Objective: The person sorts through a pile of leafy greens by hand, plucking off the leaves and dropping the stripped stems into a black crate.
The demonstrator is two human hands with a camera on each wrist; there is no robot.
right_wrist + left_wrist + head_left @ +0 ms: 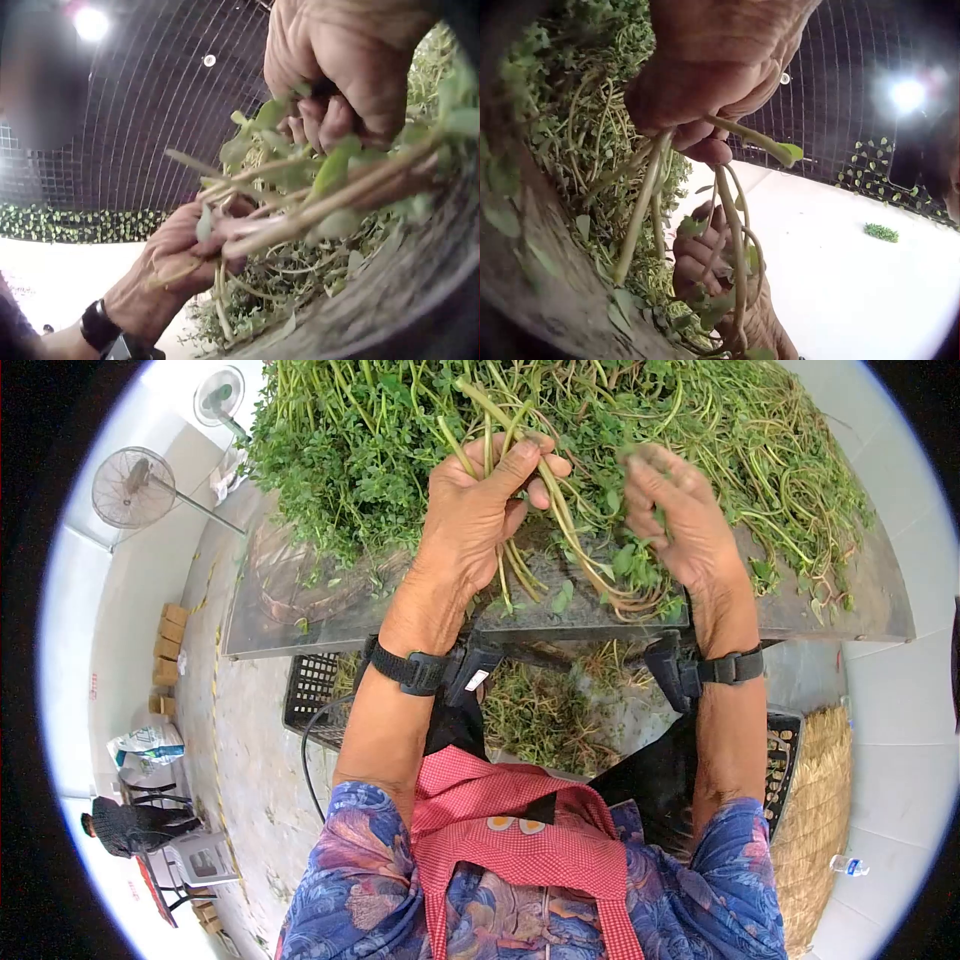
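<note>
My left hand [470, 510] pinches a few thick purslane stems [566, 525] between thumb and fingers, above the front of the table. Their cut ends point up past the thumb, while the longer stems droop to the right toward leafy tips [632, 565]. To the right, my right hand [685, 510] hovers by the leafy side of these stems, fingers bent inward. A bit of green shows at its fingertips; I cannot tell whether they grip it. In the right wrist view, held stems [322, 202] cross below the right hand [345, 82].
A big heap of purslane [340, 460] covers the back of the dark table [330, 610]. Below the front edge are black crates [310, 690] and more plants [550, 720]. Fans [133, 487] stand at left, where a person [140, 825] is farther off. A woven mat [825, 800] is at right.
</note>
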